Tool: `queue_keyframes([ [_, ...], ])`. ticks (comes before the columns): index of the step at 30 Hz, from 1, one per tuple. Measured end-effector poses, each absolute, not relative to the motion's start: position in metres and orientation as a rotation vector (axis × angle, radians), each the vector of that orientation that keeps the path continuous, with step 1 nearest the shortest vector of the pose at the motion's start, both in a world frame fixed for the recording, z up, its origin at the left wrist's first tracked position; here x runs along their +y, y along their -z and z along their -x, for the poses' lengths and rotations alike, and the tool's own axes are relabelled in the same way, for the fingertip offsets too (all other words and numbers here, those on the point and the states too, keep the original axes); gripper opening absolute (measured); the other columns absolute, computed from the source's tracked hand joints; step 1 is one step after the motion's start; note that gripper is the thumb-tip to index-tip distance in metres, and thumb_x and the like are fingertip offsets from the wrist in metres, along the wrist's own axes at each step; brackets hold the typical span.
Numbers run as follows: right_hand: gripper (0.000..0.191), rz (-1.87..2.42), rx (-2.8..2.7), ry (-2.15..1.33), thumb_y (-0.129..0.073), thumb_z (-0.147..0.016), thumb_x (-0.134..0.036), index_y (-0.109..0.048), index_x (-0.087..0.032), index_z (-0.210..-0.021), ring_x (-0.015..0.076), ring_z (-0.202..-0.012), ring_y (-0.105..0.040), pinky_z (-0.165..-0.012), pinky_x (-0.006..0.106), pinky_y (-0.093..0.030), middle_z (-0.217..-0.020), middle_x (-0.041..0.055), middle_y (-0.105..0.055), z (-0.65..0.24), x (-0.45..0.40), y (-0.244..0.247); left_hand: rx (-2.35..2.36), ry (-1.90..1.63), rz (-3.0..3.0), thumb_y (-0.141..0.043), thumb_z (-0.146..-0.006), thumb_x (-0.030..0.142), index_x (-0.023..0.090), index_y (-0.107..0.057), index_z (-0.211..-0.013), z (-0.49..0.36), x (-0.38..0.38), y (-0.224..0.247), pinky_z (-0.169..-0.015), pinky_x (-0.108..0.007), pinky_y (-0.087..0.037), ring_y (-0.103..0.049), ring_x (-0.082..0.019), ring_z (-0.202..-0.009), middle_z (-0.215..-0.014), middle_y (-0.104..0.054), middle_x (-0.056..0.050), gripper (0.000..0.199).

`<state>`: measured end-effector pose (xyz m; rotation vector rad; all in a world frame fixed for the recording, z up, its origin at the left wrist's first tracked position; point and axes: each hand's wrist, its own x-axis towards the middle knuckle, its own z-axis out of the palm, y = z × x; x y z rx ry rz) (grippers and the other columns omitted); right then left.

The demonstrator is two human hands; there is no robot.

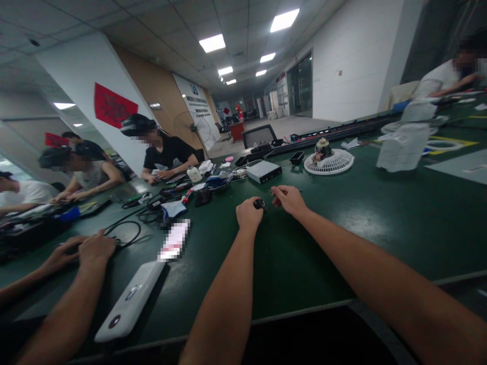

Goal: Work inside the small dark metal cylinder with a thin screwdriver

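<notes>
My left hand [249,214] is closed around a small black cylindrical part [259,204], whose round end faces up and to the right. Just to its right, my right hand [291,201] is held in a pinch above the green table [304,243]. A thin dark sliver shows at its fingertips, too small to name. The two hands are close but apart. Beyond them lies a silver-grey box [264,171] with a dark front. A white round fan grille [329,162] with a motor on top sits farther right.
A long white device [131,299] and a blurred phone [175,241] lie to my left. Beside them, a co-worker's hands [91,248] handle black cables [129,230]. Tools and parts clutter the far left. A plastic-wrapped object [403,144] stands at right. Other people sit around the table.
</notes>
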<state>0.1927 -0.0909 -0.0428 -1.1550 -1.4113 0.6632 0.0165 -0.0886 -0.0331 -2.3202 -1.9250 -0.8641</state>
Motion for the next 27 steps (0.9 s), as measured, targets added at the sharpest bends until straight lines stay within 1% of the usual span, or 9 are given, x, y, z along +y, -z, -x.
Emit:
queue_keyframes([
  [1,0.034,1.205,-1.500,-0.615,-0.060,-0.095,-0.047,-0.066,-0.022,-0.072,0.0170,-0.057,-0.068,-0.058,0.028,-0.049,-0.064,0.0021,-0.071,-0.193,-0.088,0.046,-1.907,0.871,2.334,-0.070,-0.081,0.026,0.032,-0.076,-0.113,-0.017,-0.089,0.034,-0.095,-0.034,-0.049,-0.070,-0.023,-0.103,-0.109,-0.079,-0.002,0.033],
  [3,0.016,1.273,-1.634,-0.505,-0.075,-0.084,-0.036,-0.067,-0.024,-0.078,0.0179,-0.066,-0.068,-0.063,0.028,-0.048,-0.072,0.0005,-0.073,-0.191,-0.084,0.053,-1.880,0.890,2.364,-0.070,-0.081,0.028,0.032,-0.076,-0.112,-0.018,-0.089,0.035,-0.093,-0.034,-0.049,-0.071,-0.022,-0.102,-0.109,-0.079,-0.002,0.032],
  [4,0.015,1.278,-1.676,-0.501,-0.079,-0.079,-0.032,-0.066,-0.024,-0.081,0.0178,-0.070,-0.068,-0.065,0.028,-0.047,-0.075,-0.0002,-0.074,-0.191,-0.083,0.056,-1.872,0.899,2.377,-0.070,-0.082,0.029,0.032,-0.076,-0.112,-0.018,-0.088,0.036,-0.092,-0.033,-0.049,-0.071,-0.022,-0.101,-0.108,-0.079,-0.002,0.031],
  [7,0.021,1.260,-1.777,-0.504,-0.081,-0.074,-0.021,-0.064,-0.024,-0.085,0.0170,-0.074,-0.068,-0.068,0.027,-0.047,-0.079,-0.0024,-0.074,-0.189,-0.082,0.061,-1.872,0.915,2.399,-0.071,-0.082,0.029,0.033,-0.076,-0.111,-0.018,-0.088,0.037,-0.091,-0.033,-0.049,-0.071,-0.022,-0.101,-0.108,-0.079,-0.001,0.030],
  [10,0.023,1.237,-1.817,-0.519,-0.080,-0.072,-0.014,-0.062,-0.023,-0.084,0.0165,-0.075,-0.069,-0.068,0.026,-0.047,-0.078,-0.0032,-0.073,-0.189,-0.084,0.059,-1.886,0.924,2.416,-0.073,-0.081,0.029,0.032,-0.075,-0.111,-0.018,-0.087,0.038,-0.090,-0.032,-0.050,-0.071,-0.022,-0.102,-0.108,-0.079,-0.001,0.031],
  [15,0.033,1.236,-1.742,-0.572,-0.074,-0.066,0.001,-0.060,-0.022,-0.084,0.0161,-0.076,-0.071,-0.068,0.025,-0.048,-0.079,-0.0032,-0.074,-0.190,-0.086,0.055,-1.912,0.963,2.437,-0.077,-0.079,0.033,0.031,-0.075,-0.111,-0.018,-0.086,0.039,-0.086,-0.032,-0.050,-0.070,-0.022,-0.100,-0.109,-0.078,-0.003,0.032],
  [17,0.033,1.240,-1.704,-0.559,-0.072,-0.066,0.002,-0.059,-0.022,-0.084,0.0162,-0.075,-0.071,-0.068,0.026,-0.049,-0.079,-0.0027,-0.074,-0.190,-0.087,0.054,-1.940,0.985,2.428,-0.078,-0.079,0.032,0.032,-0.075,-0.110,-0.019,-0.086,0.039,-0.083,-0.032,-0.051,-0.071,-0.023,-0.098,-0.108,-0.078,-0.003,0.032],
  [20,0.033,1.204,-1.606,-0.557,-0.074,-0.067,-0.001,-0.057,-0.023,-0.086,0.0162,-0.074,-0.071,-0.070,0.027,-0.051,-0.080,-0.0027,-0.075,-0.190,-0.086,0.053,-1.941,1.031,2.432,-0.078,-0.079,0.030,0.031,-0.076,-0.109,-0.019,-0.086,0.040,-0.081,-0.032,-0.051,-0.070,-0.023,-0.097,-0.107,-0.078,-0.003,0.031],
  [27,0.036,1.026,-1.401,-0.636,-0.079,-0.065,-0.012,-0.054,-0.023,-0.090,0.0171,-0.073,-0.072,-0.073,0.031,-0.056,-0.078,-0.0036,-0.073,-0.193,-0.074,0.060,-1.780,1.171,2.542,-0.081,-0.075,0.019,0.027,-0.075,-0.106,-0.019,-0.081,0.044,-0.084,-0.030,-0.053,-0.070,-0.020,-0.096,-0.105,-0.077,-0.004,0.033],
])
